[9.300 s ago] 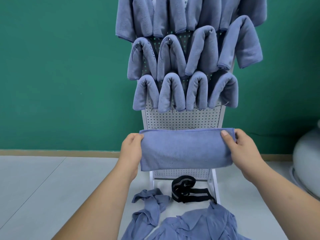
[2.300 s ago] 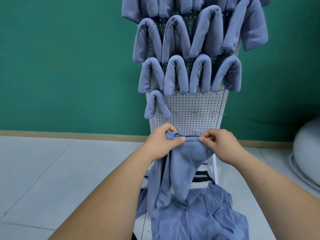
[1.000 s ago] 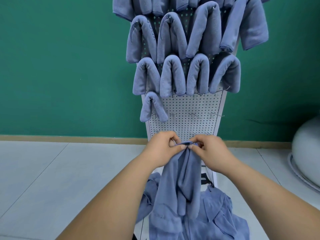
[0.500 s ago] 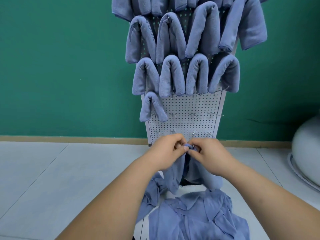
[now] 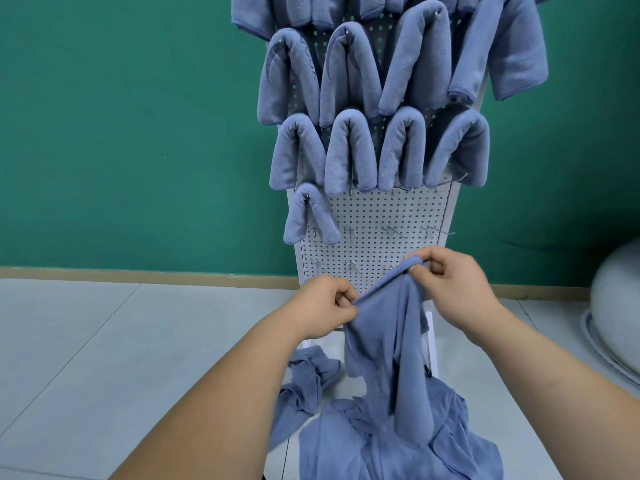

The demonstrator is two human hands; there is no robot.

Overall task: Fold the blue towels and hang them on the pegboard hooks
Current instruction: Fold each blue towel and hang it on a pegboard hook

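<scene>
The left hand (image 5: 325, 306) and right hand (image 5: 450, 282), slightly apart, each pinch the top hem of a blue towel (image 5: 391, 341) in front of the lower rows of the pegboard (image 5: 381, 216). It hangs bunched toward the pile (image 5: 398, 452) at the pegboard's foot, so a fold would likely come out crooked, and a slack pinch could drop it.

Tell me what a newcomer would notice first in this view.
Rows of folded blue towels hang across the upper white pegboard, vivid against the green wall. In front, low centre, the left hand and right hand pinch the top edge of an unfolded towel, which hangs down toward a loose towel pile on the floor.
</scene>
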